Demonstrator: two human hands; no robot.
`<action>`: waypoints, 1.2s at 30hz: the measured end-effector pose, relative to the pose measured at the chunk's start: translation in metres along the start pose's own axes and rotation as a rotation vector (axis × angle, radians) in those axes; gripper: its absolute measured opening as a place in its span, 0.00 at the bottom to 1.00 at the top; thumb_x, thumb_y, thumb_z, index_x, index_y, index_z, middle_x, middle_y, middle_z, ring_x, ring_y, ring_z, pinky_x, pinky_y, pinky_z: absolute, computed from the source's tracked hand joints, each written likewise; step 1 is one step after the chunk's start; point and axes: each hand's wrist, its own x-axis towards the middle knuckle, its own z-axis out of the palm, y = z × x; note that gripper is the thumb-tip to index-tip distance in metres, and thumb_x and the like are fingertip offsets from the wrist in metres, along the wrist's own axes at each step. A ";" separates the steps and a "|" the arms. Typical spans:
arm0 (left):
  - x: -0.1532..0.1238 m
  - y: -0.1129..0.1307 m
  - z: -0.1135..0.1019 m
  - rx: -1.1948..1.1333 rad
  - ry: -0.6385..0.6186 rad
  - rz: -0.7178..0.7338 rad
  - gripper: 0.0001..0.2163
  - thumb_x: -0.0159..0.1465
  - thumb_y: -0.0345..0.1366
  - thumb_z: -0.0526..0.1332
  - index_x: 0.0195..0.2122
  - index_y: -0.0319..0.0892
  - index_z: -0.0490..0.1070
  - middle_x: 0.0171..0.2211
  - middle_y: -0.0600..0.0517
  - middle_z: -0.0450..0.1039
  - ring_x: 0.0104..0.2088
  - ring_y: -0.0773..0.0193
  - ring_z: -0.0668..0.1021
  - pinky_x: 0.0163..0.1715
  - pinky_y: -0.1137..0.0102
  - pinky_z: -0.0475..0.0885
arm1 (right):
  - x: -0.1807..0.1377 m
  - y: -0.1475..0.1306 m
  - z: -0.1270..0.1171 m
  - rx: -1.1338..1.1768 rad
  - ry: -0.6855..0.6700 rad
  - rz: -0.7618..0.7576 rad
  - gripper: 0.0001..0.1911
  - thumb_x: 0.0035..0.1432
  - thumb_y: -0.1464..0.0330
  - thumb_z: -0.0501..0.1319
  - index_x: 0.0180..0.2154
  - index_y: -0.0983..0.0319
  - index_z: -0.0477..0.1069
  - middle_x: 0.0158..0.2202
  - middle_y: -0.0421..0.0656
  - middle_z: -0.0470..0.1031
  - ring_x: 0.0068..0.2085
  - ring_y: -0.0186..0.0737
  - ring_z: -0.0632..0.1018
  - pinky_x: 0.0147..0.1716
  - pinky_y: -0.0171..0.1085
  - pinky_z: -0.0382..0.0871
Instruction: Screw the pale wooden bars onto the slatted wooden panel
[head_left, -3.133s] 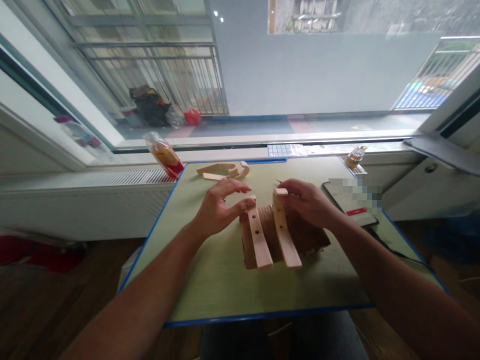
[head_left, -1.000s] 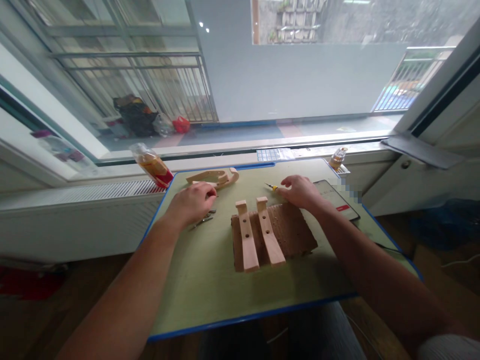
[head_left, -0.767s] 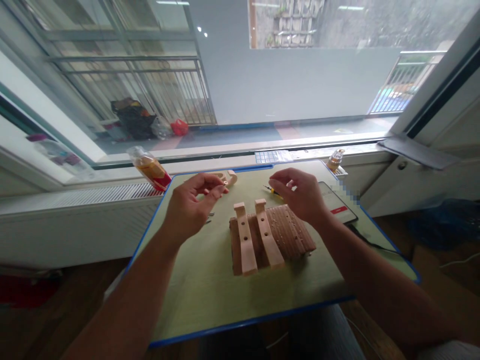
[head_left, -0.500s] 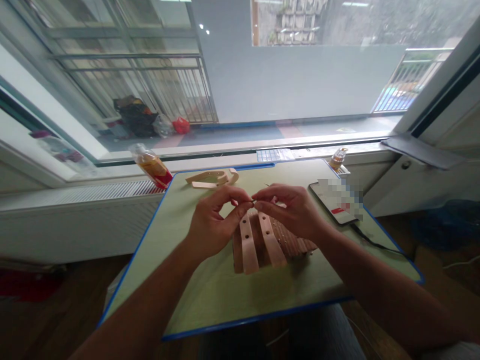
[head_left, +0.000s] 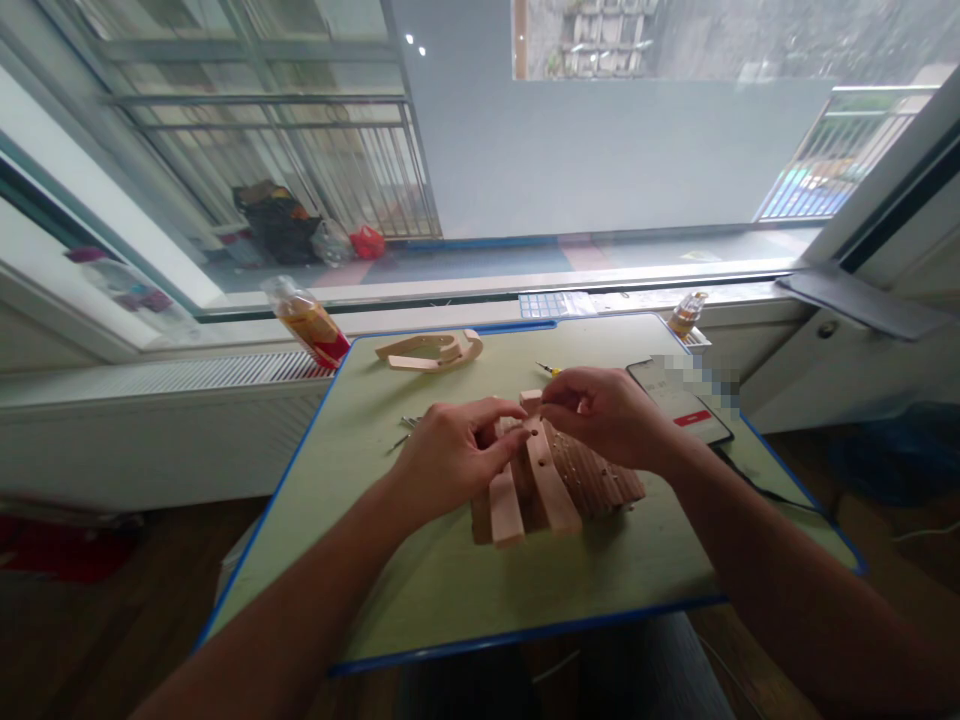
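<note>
My left hand (head_left: 450,455) rests over the upper part of a pale wooden strip (head_left: 507,510), thumb and index finger apart, the other fingers curled partly out of sight. Beside it lies a second pale strip (head_left: 556,490) with dark holes along its top. Both strips sit on a brown ridged wooden block (head_left: 600,470) dotted with small metal pins. My right hand (head_left: 604,415) is above the far end of the second strip, thumb and index finger pinched together. Whatever is between those fingertips is too small to make out.
A curved pale wooden piece (head_left: 431,352) lies at the table's back left. Metal bits (head_left: 403,432) lie left of my left hand, and a yellow-handled tool (head_left: 551,370) beyond my right. A phone (head_left: 686,405) with a cable is at right; a drink bottle (head_left: 307,322) stands beyond the table (head_left: 420,610).
My hands, pinched together over a small dark thing before, have separated. The left has come down onto the wood; the right has shifted slightly right. The view has moved a little.
</note>
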 end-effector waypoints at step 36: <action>0.002 0.007 0.005 0.341 -0.184 -0.306 0.21 0.64 0.59 0.67 0.57 0.65 0.83 0.33 0.54 0.84 0.32 0.59 0.82 0.30 0.68 0.63 | -0.001 0.003 0.016 -0.338 -0.184 -0.106 0.09 0.67 0.66 0.64 0.33 0.60 0.75 0.29 0.40 0.77 0.29 0.35 0.68 0.31 0.36 0.56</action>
